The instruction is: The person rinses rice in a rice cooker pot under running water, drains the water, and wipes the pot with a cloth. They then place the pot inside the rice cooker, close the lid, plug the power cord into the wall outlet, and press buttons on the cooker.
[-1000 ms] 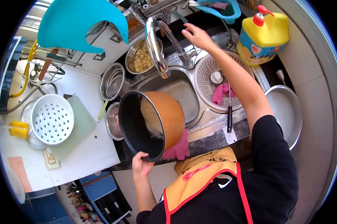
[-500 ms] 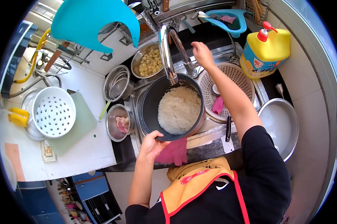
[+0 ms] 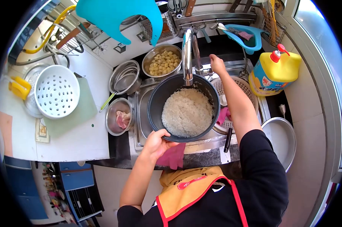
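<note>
A dark inner pot (image 3: 154,109) of white rice grains (image 3: 188,113) is tilted slightly toward me over the sink. My left hand (image 3: 157,145) grips its near rim, thumb on top. The chrome faucet (image 3: 187,56) has its spout over the pot; I cannot make out any water stream. My right hand (image 3: 218,64) is closed beside the faucet's base, close to its side valve; whatever its fingers may hold is hidden. Under my right forearm, a perforated basin (image 3: 249,90) sits in the other sink bowl, with a pink cloth (image 3: 223,114) and a black handle (image 3: 228,140).
Left of the sink stand a bowl of meat (image 3: 120,117), nested steel bowls (image 3: 125,77) and a bowl of pale chunks (image 3: 164,62). A white colander (image 3: 57,90) rests on the left counter. At right are a yellow detergent jug (image 3: 275,72) and a steel basin (image 3: 280,140).
The view has shifted, moving most things rightward in the picture. My right hand has come lower, closer to the faucet's side valve. My left hand keeps its hold on the pot rim.
</note>
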Demonstrator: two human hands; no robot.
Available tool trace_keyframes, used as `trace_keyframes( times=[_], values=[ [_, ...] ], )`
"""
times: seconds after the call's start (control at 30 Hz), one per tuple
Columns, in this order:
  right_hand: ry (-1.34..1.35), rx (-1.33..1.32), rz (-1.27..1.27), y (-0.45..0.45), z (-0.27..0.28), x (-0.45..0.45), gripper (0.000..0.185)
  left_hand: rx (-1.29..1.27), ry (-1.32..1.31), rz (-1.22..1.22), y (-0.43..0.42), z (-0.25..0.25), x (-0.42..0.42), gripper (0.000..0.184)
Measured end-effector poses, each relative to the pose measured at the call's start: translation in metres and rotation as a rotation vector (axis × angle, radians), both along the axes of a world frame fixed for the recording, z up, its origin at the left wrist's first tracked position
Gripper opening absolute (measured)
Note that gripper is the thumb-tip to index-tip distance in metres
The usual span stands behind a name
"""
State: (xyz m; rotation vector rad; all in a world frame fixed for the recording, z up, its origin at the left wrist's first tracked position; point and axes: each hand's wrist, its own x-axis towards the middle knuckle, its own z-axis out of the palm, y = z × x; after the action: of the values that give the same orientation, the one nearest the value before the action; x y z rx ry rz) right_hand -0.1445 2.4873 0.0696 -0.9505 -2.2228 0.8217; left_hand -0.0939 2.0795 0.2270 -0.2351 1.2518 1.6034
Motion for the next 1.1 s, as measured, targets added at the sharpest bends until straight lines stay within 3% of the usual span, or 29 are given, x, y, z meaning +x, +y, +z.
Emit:
trace_keyframes(
  times=[0.7, 0.83, 0.93, 1.07, 1.1],
  values=[
    [0.035, -0.095, 0.034, 0.007, -0.008, 0.012, 0.029, -0.047, 0.006, -0.062, 0.007, 0.000, 0.014, 0.016],
    [-0.067, -0.197, 0.062, 0.006, 0.003, 0.016, 0.031, -0.059, -0.003, -0.069, 0.004, 0.000, 0.016, 0.015],
    [-0.171, -0.007, 0.085, 0.001, 0.011, 0.021, 0.040, -0.072, -0.006, -0.071, -0.001, -0.001, 0.017, 0.015],
    [0.001, 0.063, 0.054, -0.029, 0.044, 0.053, 0.033, -0.087, 0.015, -0.072, -0.016, -0.010, 0.009, 0.015],
    [-0.042, -0.061, 0.202, -0.035, 0.052, 0.066, 0.031, -0.082, 0.011, -0.074, -0.021, -0.010, 0.007, 0.015]
  ],
)
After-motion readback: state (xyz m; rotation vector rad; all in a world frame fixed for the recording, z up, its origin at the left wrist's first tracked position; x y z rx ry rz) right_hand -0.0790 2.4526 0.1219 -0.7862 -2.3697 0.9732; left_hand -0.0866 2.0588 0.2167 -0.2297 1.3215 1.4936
